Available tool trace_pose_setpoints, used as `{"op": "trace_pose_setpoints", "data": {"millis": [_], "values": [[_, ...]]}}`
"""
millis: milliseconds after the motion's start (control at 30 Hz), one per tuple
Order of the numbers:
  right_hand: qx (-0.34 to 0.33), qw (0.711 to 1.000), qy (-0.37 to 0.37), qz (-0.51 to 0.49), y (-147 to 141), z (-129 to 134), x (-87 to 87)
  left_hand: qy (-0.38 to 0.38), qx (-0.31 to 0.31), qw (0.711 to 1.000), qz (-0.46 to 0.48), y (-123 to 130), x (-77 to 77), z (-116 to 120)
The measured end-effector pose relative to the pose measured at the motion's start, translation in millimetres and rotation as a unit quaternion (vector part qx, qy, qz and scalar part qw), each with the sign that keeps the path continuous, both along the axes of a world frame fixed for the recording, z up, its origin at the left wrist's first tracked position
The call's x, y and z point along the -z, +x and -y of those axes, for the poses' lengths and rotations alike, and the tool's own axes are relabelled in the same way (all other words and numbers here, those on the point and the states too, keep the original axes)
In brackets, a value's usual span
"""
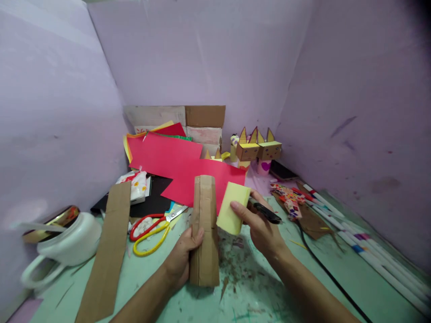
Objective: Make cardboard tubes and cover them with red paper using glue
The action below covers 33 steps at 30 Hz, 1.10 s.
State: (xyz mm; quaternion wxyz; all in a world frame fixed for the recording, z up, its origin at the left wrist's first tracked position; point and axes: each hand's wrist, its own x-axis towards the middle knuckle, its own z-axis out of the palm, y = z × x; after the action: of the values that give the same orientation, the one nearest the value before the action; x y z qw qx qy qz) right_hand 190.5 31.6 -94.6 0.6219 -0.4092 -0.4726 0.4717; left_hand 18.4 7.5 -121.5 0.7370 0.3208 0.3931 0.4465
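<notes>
Yellow piece (pixel 235 207) plus black tool (pixel 268 212) in right fingers (pixel 239 211), 2 o'clock of folded cardboard (pixel 206 206) in left fingers (pixel 198 237): likely size-matching, next needs steady alignment.

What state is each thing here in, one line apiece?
Left hand: grip closed on folded cardboard.
Folded cardboard: creased lengthwise, held.
Right hand: grip closed on yellow piece, black tool.
Yellow piece: held under thumb.
Black tool: held, tip unclear.
Scissors: unheld, handles spread, blades unclear.
Cardboard strip: unfolded, unheld.
Corded tool: lying down.
Cat-eared figures: standing.
</notes>
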Motion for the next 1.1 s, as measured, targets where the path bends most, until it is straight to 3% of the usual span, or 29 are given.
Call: {"op": "trace_pose_setpoints", "data": {"millis": [300,767,1100], "values": [[0.034,0.997,-0.029,0.069,-7,-3,4.1,0.001,0.049,0.999,-0.019,1,-0.2,-3],[0.078,0.988,-0.070,0.110,-14,1,5.0,0.018,0.051,0.999,0.006,3,0.3,-3],[0.086,0.987,-0.047,0.126,-16,8,7.7,0.115,0.067,0.991,0.008,3,-4.3,1]]}}
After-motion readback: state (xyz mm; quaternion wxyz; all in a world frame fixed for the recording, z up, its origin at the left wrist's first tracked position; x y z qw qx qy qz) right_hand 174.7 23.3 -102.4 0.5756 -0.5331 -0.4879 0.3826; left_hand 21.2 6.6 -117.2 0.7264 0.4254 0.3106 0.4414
